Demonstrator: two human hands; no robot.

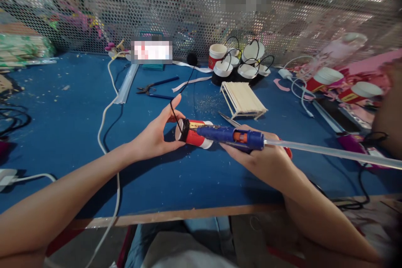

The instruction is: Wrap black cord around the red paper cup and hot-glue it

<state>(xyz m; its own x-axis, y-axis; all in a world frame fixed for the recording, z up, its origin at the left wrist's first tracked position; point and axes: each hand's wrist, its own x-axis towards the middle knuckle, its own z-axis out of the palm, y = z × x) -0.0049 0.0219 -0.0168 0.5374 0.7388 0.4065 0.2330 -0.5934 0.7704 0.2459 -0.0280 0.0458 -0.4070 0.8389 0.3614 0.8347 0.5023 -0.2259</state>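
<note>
My left hand (158, 134) grips a small red paper cup (197, 136) lying on its side, thumb and fingers around its base end. A black band (186, 130) circles the cup near that end, and a thin black cord (173, 113) rises past my fingers. In my right hand (264, 157) is a blue hot glue gun (226, 135), its nozzle at the cup's band. A long clear glue stick (329, 153) sticks out of its back. Scissors show a blade (229, 119) and a red handle beside my right hand; whether I hold them is hidden.
Blue-handled pliers (160, 88) and white strips (191, 83) lie beyond my left hand. Several cups with black cord handles (248, 71) stand behind a small wooden stick rack (243, 98). A white cable (105, 121) crosses the left side. More red cups (325, 79) and a phone (336, 115) are right.
</note>
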